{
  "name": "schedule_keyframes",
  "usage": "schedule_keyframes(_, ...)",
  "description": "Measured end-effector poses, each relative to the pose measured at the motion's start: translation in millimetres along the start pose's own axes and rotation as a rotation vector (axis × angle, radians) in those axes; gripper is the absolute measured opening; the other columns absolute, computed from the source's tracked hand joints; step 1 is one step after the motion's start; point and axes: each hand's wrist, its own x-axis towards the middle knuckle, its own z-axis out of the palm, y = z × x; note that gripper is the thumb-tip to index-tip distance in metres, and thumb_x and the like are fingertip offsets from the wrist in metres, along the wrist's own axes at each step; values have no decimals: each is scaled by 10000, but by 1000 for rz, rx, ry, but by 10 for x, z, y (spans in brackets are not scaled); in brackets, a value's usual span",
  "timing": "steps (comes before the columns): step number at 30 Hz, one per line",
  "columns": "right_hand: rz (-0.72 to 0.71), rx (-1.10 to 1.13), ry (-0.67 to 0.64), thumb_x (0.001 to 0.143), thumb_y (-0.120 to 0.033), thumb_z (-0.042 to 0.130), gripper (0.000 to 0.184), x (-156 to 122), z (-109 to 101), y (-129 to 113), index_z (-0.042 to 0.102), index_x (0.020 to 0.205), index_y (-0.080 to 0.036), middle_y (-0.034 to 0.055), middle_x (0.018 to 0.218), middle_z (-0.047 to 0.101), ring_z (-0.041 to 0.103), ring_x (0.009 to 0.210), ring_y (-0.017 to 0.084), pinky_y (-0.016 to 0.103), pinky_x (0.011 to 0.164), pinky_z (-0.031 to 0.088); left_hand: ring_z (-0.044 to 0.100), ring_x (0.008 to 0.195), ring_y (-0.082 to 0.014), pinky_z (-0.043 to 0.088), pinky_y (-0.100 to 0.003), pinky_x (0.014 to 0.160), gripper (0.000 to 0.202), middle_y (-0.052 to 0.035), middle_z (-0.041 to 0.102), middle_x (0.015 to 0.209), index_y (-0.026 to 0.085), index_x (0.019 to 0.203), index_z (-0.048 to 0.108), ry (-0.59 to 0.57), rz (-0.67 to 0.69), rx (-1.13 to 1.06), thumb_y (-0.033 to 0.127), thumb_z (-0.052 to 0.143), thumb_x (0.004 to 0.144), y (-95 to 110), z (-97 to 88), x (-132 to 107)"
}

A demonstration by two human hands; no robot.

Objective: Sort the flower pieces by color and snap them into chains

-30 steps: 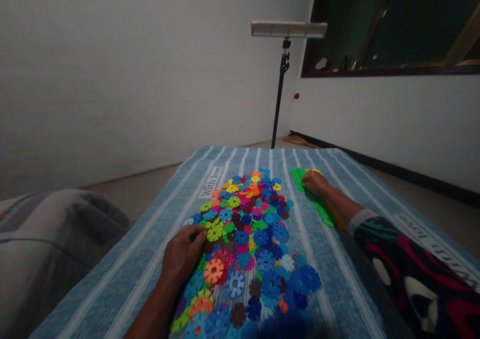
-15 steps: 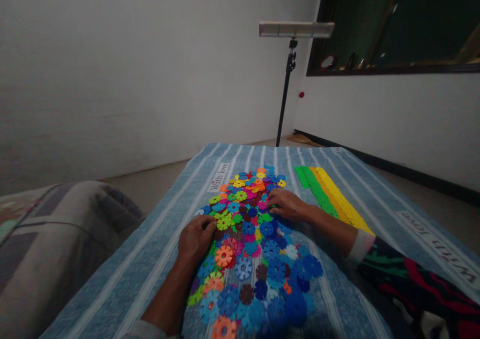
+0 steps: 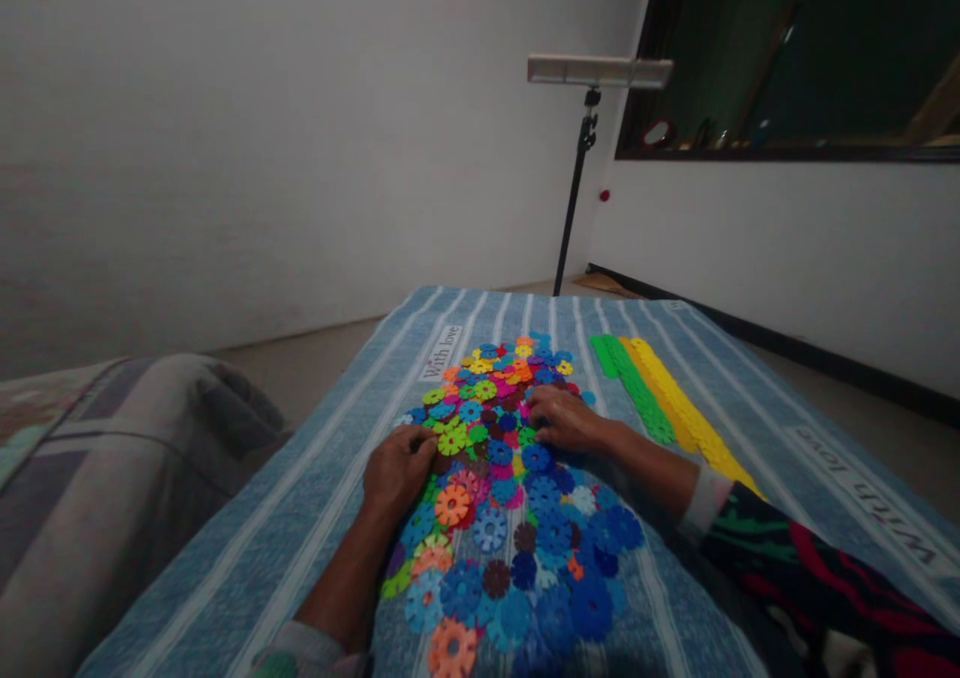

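A heap of several flat, gear-shaped plastic discs (image 3: 510, 478) in many colours lies on a blue striped cloth (image 3: 315, 518). My left hand (image 3: 397, 468) rests knuckles-up on the heap's left edge, fingers curled over green and orange discs. My right hand (image 3: 562, 420) lies on the heap's upper right part, fingers bent down onto pink and blue discs. What, if anything, either hand grips is hidden under the fingers. To the right lie a green row of discs (image 3: 634, 390) and a yellow row of discs (image 3: 686, 413), side by side.
A light panel on a black stand (image 3: 577, 173) stands beyond the cloth's far edge by the white wall. A grey striped cushion (image 3: 97, 478) lies at the left. A dark window (image 3: 795, 48) sits at the upper right. Bare floor surrounds the cloth.
My right hand left the far end of the green row and came back left onto the heap. The left hand stayed at the heap's left edge. The view shifted slightly.
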Motion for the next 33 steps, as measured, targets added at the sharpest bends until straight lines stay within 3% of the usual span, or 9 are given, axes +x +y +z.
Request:
schedule_keyframes(8, -12, 0, 19, 811, -242, 710, 121, -22, -4, 26, 679, 713, -177, 80, 991, 638, 550, 1031, 241, 366, 881, 409, 684, 852, -216, 505, -299, 768, 313, -29, 750, 884, 228, 763, 727, 42, 5, -44, 407, 470, 756, -19, 22, 6)
schedule_keyframes(17, 64, 273, 105, 712, -116, 741, 142, 15, 12, 138, 628, 642, -167, 39, 918, 655, 606, 976, 196, 316, 872, 449, 694, 878, -228, 516, -308, 795, 315, -32, 769, 926, 236, 766, 732, 52, 19, -43, 420, 477, 753, -37, 6, 9)
schedule_keyframes(20, 99, 310, 142, 742, -117, 685, 111, -34, -139, 361, 651, 654, -175, 34, 951, 683, 631, 982, 182, 294, 886, 470, 695, 877, -236, 520, -316, 792, 337, -42, 766, 945, 229, 784, 737, 52, 12, -42, 434, 470, 751, -54, 10, 13)
schedule_keyframes(22, 210, 254, 187, 746, -137, 665, 82, -100, -279, 599, 680, 679, -182, 33, 974, 700, 639, 978, 184, 292, 886, 480, 695, 872, -239, 521, -318, 791, 340, -41, 764, 953, 231, 789, 738, 51, 13, -45, 439, 473, 743, -58, 9, 15)
schedule_keyframes(26, 384, 155, 225, 717, -131, 621, 102, -274, -510, 1151, 696, 658, -168, 52, 831, 700, 643, 870, 202, 311, 827, 488, 692, 872, -237, 516, -316, 806, 342, -38, 762, 938, 233, 771, 727, 48, 10, -38, 453, 468, 739, -55, 0, 20)
schedule_keyframes(29, 473, 96, 212, 703, -123, 619, 109, -380, -559, 1469, 693, 632, -161, 42, 725, 682, 627, 770, 188, 292, 767, 480, 692, 863, -236, 515, -314, 805, 347, -34, 760, 904, 234, 764, 723, 43, 6, -36, 462, 463, 739, -56, -1, 23)
schedule_keyframes(33, 523, 49, 167, 700, -129, 651, 88, -446, -510, 1677, 708, 646, -170, 24, 690, 691, 622, 751, 168, 242, 722, 463, 694, 863, -236, 521, -309, 802, 340, -28, 766, 915, 240, 767, 725, 52, -6, -52, 479, 486, 730, -66, 2, 25)
